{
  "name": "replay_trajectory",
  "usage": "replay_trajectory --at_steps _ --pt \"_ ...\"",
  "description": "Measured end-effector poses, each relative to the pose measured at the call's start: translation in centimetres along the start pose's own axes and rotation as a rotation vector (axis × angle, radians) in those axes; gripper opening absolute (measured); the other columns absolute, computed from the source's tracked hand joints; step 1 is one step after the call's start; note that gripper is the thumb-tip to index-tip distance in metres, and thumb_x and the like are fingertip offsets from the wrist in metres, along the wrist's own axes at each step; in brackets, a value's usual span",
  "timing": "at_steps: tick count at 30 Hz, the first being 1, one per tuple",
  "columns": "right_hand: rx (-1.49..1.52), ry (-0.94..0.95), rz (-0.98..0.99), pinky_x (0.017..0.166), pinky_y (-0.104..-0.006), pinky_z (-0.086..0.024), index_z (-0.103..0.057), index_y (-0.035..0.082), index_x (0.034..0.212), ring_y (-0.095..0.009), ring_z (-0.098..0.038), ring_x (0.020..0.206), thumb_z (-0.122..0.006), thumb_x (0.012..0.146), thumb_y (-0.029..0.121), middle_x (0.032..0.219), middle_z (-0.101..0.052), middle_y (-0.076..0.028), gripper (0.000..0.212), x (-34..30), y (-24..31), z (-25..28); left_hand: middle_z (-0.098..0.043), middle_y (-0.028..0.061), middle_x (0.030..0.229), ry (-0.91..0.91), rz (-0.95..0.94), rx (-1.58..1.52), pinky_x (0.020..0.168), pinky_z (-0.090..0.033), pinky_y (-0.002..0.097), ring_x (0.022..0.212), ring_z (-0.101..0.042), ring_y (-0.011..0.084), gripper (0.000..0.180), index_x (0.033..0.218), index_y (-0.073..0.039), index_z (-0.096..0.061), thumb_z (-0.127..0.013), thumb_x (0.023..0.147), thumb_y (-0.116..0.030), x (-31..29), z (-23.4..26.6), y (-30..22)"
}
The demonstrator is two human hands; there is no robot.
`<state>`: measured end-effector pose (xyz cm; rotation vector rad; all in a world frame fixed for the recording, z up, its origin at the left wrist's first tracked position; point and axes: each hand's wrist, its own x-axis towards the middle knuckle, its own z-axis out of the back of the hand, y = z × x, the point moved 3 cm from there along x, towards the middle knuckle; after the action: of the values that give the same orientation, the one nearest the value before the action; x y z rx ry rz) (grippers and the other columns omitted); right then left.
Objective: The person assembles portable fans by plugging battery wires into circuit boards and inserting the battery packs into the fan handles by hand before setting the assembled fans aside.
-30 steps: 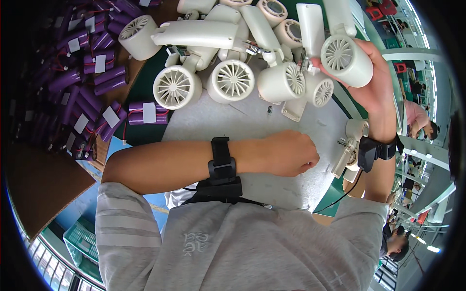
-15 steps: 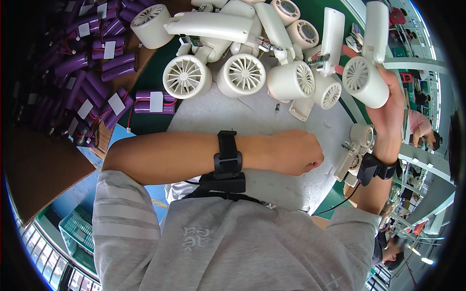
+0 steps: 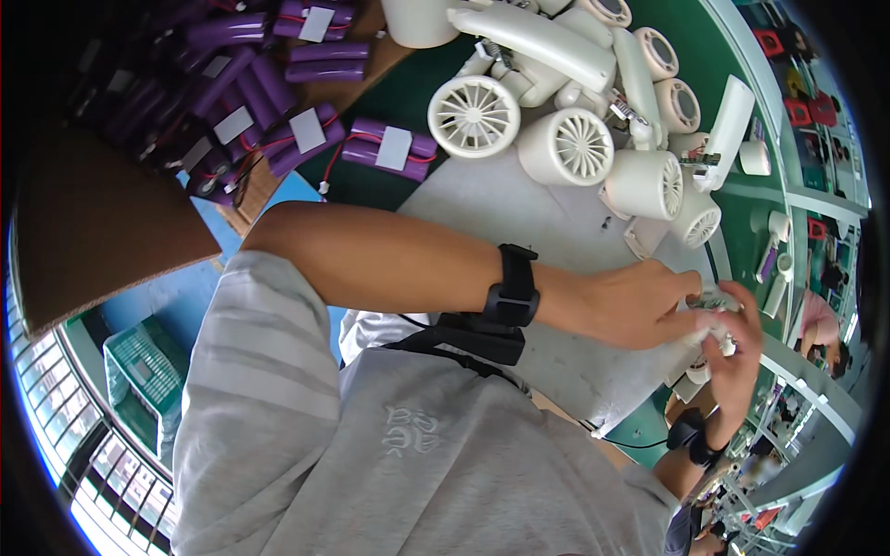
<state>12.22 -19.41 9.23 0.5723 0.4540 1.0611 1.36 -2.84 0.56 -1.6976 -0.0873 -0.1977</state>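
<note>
At the right side of the work surface my two hands meet around a small white part point(image 3: 712, 326), mostly hidden by fingers and blurred, so its exact kind does not show. My left hand point(image 3: 635, 301), reaching across from the left, pinches it with thumb and fingers. From the right, my right hand point(image 3: 737, 347) curls its fingers around the same part. Beyond my hands lie several white handheld fans; one fan head point(image 3: 567, 146) has a spoked grille, and an upright white handle shell point(image 3: 730, 130) shows electronics at its lower end.
Purple battery packs point(image 3: 320, 67) with red wires are heaped at the far left; one pack point(image 3: 391, 150) lies apart near the grey mat point(image 3: 519, 208). A brown cardboard flap point(image 3: 111, 232) stands at left, a green basket point(image 3: 148, 371) below it. People sit at benches far right.
My right hand has come down and inward from the raised white fan it gripped. My left hand has moved right, from a fist to a pinch beside it. The view has shifted.
</note>
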Motion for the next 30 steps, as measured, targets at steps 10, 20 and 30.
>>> replay_trajectory --at_steps 10,20,30 --pt "-0.416 -0.039 -0.069 0.099 -0.0378 -0.040 -0.061 -0.001 0.106 -0.032 -0.054 0.116 -0.062 0.069 -0.009 0.126 -0.055 -0.017 0.038 3.4 7.8 -1.6 -0.063 0.0224 0.073 0.036 -0.226 0.313 0.068 -0.052 0.0452 0.077 -0.066 0.0378 0.021 0.091 0.002 -0.058 -0.061 0.072 -0.007 0.2 -0.7 2.2" --pt "-0.245 0.382 0.563 0.069 -0.0378 -0.049 -0.065 0.001 0.103 -0.033 -0.059 0.080 -0.067 0.072 -0.001 0.088 -0.060 -0.013 0.031 16.4 21.1 -13.1 -0.067 0.0171 0.079 -0.053 -0.439 0.226 0.071 -0.054 0.0412 0.078 -0.067 0.0341 0.015 0.082 -0.002 -0.067 -0.060 0.068 -0.004 1.2 -1.5 5.3" --pt "-0.384 0.417 0.773 0.067 -0.0379 -0.049 -0.068 0.000 0.093 -0.032 -0.061 0.076 -0.064 0.077 0.001 0.088 -0.061 -0.014 0.016 21.5 20.2 -19.7 -0.069 0.0154 0.078 -0.083 -0.379 0.228 0.072 -0.054 0.0395 0.077 -0.068 0.0325 0.016 0.080 -0.004 -0.070 -0.060 0.067 -0.005 1.8 -2.1 5.5"
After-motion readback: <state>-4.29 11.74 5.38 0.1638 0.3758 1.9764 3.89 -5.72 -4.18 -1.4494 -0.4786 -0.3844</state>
